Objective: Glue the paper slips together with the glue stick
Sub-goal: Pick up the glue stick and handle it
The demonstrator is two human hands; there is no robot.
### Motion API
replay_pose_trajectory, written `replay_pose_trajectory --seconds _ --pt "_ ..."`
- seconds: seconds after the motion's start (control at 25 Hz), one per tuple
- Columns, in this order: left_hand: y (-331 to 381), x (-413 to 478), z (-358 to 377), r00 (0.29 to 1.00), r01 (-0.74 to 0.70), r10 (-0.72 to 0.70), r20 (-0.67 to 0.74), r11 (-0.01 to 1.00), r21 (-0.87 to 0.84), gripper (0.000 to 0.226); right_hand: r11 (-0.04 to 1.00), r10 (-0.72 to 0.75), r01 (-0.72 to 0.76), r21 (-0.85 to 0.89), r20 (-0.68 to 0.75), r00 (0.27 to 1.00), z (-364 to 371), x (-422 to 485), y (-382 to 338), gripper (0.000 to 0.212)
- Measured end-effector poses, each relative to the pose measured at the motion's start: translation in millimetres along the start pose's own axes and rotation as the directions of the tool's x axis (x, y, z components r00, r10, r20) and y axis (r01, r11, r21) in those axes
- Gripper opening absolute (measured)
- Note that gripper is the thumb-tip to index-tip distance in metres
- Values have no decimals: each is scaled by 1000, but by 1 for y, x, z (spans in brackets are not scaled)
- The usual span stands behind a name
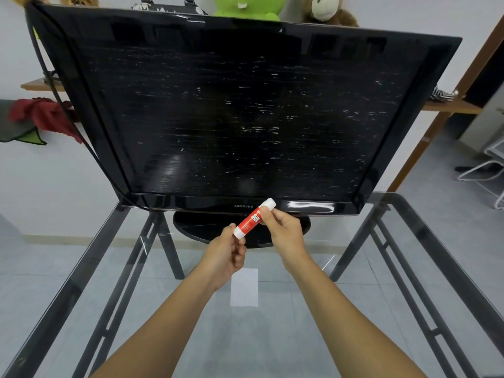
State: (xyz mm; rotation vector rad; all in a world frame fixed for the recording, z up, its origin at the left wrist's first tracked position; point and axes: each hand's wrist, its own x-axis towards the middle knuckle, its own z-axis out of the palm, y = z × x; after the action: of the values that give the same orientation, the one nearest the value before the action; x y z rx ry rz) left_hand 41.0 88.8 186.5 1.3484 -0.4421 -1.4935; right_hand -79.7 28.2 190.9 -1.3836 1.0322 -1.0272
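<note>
Head view: paper slip [244,287] perhaps part-hidden.

A red glue stick [254,219] with white ends is held tilted above the glass bench [313,336], cap end up and away, gripped at both ends by two hands. A white paper slip [244,287] lies flat on the glass just below.

You've got two readable texts here. "SAMSUNG" in small light capitals sits centred on the lower bezel of the black monitor [245,110]. "GLUE STICK" runs in white letters along the red label of the glue stick [254,218]. Smaller print on that same label is too fine to read
</note>
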Motion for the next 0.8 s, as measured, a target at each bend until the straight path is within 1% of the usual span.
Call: replay_pose_trajectory --seconds 0.04,0.12,0.16,0.2,0.24,0.28,0.36,0.4,0.44,0.48,0.52,0.56,0.6,0.64,0.68,0.72,0.8 --pt "-1 0 2 999 -44 44 -21 999 1 42 1000 -3 3 7 -3 1000 0 0 0 18" --pt "-5 1 3 975 -221 221 -21 975 7 28 999 -6 6 32 -16 1000 -1 0 0 18" --pt "-7 1 2 950 -312 312 2 949 52 25 999 -5 6 49 -20 1000 -1 1 0 18" --pt "-9 -1 1 931 -364 363 29 926 97 25 998 -3 4 65 -22 1000 -2 1 -1 18" --pt "-9 0 0 928 -372 369 43 920 124 27 997 -1 2 79 -20 1000 -2 2 -1 19" --pt "-8 1 -1 945 -328 326 35 937 122 33 996 -2 4 89 -13 1000 -2 2 -2 20" --pt "-2 2 1 988 -151 151 0 984 96 48 996 -13 12 87 7 1000 0 2 -3 18" --pt "0 3 1 995 -100 101 -4 991 88 51 997 -16 15 77 14 1000 0 2 -4 17" --pt "0 3 1 993 -114 115 -5 989 96 50 997 -17 15 70 16 1000 1 2 -5 17" --pt "-3 4 -1 979 -202 204 -2 972 119 42 997 -14 13 71 9 1000 0 2 -5 18" --pt "-7 5 -3 942 -332 335 12 931 151 32 997 -10 10 78 -1 1000 -1 2 -5 18" --pt "-9 4 -5 888 -456 457 45 866 203 26 996 -8 9 88 -11 1000 -2 3 -5 19" --pt "-10 2 -7 841 -537 535 84 803 260 28 995 -9 10 95 -16 1000 -3 3 -6 19" --pt "-11 3 -9 819 -565 565 99 764 311 30 995 -11 13 98 -17 1000 -4 3 -7 19" --pt "-10 5 -9 826 -549 556 92 759 350 32 995 -14 16 101 -16 1000 -3 4 -7 19" --pt "-8 8 -8 859 -494 508 65 787 369 38 995 -17 18 102 -13 1000 -3 3 -8 19" --pt "-4 11 -4 935 -342 352 31 877 338 49 996 -22 22 92 -9 1000 -4 3 -7 17"
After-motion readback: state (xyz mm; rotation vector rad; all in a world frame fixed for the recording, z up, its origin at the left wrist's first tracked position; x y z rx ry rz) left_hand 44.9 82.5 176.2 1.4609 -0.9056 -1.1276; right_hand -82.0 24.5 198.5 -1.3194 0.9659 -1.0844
